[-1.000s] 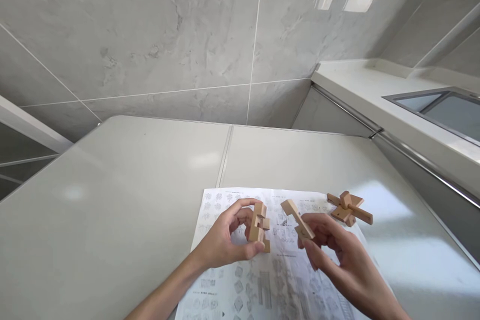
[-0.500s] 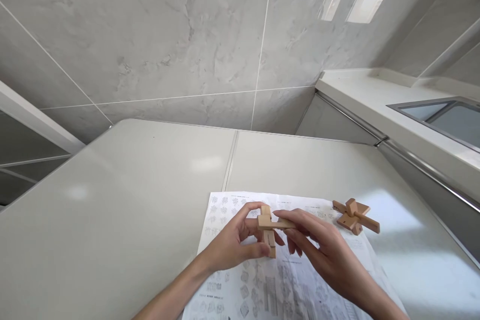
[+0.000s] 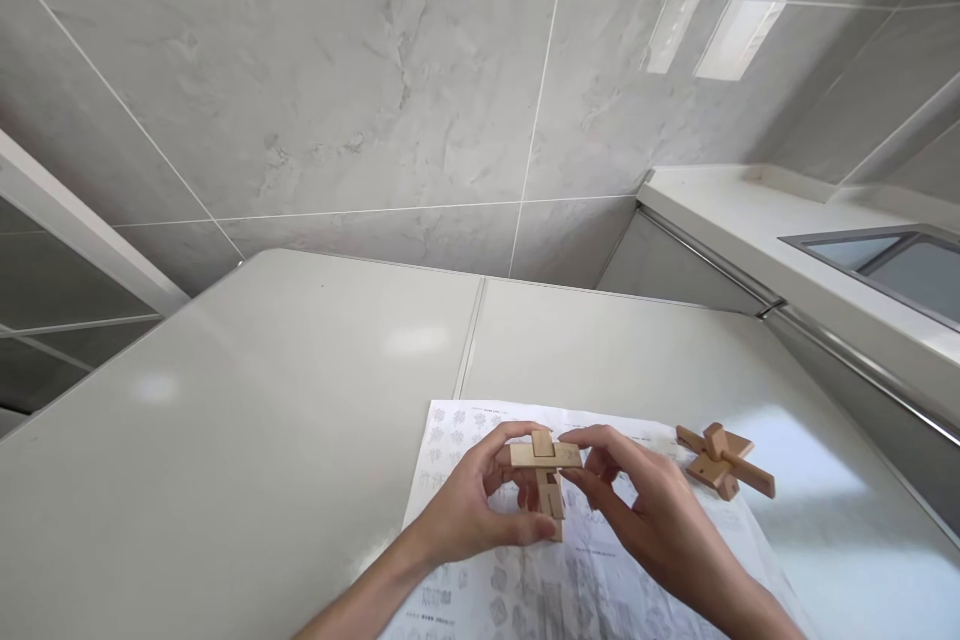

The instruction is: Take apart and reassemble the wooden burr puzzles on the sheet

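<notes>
My left hand [image 3: 472, 510] pinches a partly built wooden burr puzzle [image 3: 546, 480] between thumb and fingers, holding it upright above a printed instruction sheet [image 3: 465, 430]. My right hand [image 3: 645, 510] grips the horizontal wooden bar at the puzzle's top, fingertips pressed on its right end. Both hands meet at the puzzle, low in the middle of the view. A second, assembled wooden cross puzzle [image 3: 724, 462] lies on the sheet's right edge, a short way right of my right hand.
The sheet lies on a pale grey table [image 3: 262, 400] with a seam down its middle. A tiled wall [image 3: 337, 100] rises behind. To the right runs a white counter [image 3: 750, 220] with a recessed sink [image 3: 892, 255], separated from the table by a gap.
My right hand has carried a loose wooden bar leftward and set it across the top of the piece in my left hand. The view has tilted upward slightly.
</notes>
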`<action>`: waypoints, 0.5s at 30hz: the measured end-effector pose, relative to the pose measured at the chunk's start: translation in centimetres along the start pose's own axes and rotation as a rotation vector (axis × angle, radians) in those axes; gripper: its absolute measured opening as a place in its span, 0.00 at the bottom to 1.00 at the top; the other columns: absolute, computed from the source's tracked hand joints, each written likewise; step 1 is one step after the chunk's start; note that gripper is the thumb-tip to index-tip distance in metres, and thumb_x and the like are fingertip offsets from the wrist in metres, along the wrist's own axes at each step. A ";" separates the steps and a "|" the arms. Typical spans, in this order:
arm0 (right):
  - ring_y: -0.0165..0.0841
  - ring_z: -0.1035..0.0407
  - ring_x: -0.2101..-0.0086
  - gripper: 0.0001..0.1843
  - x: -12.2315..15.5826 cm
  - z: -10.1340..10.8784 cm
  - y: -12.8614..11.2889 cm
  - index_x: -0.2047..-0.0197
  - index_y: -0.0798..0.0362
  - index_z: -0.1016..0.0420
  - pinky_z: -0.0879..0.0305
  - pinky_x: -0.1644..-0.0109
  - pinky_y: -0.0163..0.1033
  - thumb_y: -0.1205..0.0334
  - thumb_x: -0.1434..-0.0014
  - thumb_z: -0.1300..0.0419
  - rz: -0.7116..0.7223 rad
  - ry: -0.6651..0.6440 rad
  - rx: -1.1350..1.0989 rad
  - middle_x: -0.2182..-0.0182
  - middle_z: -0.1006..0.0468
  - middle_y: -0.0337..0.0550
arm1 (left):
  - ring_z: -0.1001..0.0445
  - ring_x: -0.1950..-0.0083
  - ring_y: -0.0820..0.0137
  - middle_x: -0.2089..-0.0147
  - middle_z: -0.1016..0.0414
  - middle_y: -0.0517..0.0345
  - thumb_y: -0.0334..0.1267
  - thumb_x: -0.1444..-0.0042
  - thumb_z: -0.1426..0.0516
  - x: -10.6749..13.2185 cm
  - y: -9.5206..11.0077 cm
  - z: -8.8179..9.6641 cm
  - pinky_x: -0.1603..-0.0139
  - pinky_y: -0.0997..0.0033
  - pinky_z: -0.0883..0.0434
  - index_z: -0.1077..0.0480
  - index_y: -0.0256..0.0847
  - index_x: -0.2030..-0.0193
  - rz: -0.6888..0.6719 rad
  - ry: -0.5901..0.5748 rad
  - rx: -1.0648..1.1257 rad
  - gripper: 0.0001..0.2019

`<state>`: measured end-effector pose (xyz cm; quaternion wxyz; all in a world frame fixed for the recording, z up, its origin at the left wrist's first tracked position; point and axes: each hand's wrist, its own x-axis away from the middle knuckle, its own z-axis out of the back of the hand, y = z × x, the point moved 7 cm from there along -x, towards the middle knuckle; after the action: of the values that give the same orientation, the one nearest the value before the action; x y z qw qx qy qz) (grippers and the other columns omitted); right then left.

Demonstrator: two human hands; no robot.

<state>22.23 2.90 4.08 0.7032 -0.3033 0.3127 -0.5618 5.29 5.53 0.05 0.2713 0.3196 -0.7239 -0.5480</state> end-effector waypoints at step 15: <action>0.36 0.29 0.73 0.11 -0.5 -0.2 -0.6 0.45 0.43 0.26 0.32 0.69 0.38 0.51 0.22 0.46 0.089 0.008 0.055 0.71 0.24 0.36 | 0.26 0.55 0.65 0.52 0.25 0.54 0.33 0.48 0.29 0.2 0.7 0.4 0.48 0.61 0.27 0.31 0.47 0.33 -0.037 0.030 -0.092 0.35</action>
<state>21.66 3.27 4.45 0.7344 -0.2674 0.3131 -0.5396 4.76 5.78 0.62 0.2862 0.3281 -0.6879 -0.5808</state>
